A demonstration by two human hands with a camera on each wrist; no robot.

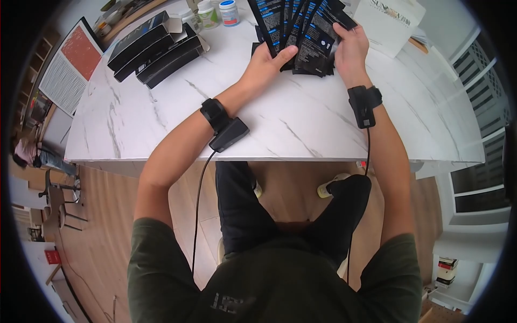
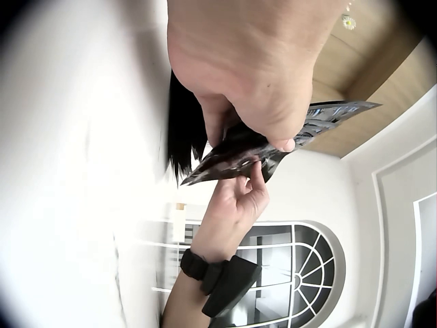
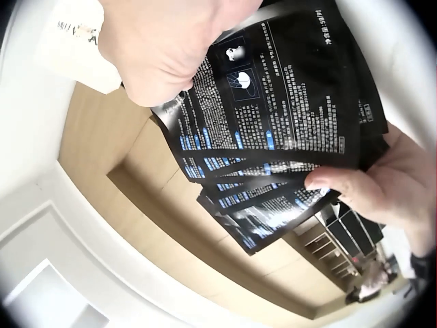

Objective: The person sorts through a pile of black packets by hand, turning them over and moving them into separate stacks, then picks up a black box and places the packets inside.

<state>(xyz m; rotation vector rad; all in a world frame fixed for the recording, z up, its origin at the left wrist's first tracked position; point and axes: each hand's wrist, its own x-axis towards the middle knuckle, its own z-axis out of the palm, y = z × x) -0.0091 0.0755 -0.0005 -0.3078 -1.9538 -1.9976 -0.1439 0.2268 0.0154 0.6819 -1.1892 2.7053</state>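
A fan of flat black sheet mask sachets [image 1: 312, 51], printed with white and blue text, is held up over the far side of the table. My left hand [image 1: 264, 67] grips the fan at its lower left, thumb across the front and fingers behind it. At the right edge, my right hand [image 1: 353, 54] pinches the sachets between thumb and fingers. The right wrist view shows the printed backs of the sachets [image 3: 293, 102] overlapping, with small face drawings on the front one. More black sachets [image 2: 183, 130] show below the left hand in the left wrist view.
Black boxes [image 1: 169, 56], with end flaps open, lie on the marble-patterned table [image 1: 301, 124] at the left. Small bottles [image 1: 229, 13] stand behind them. A white paper bag [image 1: 389, 24] is at the back right. Cables hang from both wrist cameras [image 1: 229, 134].
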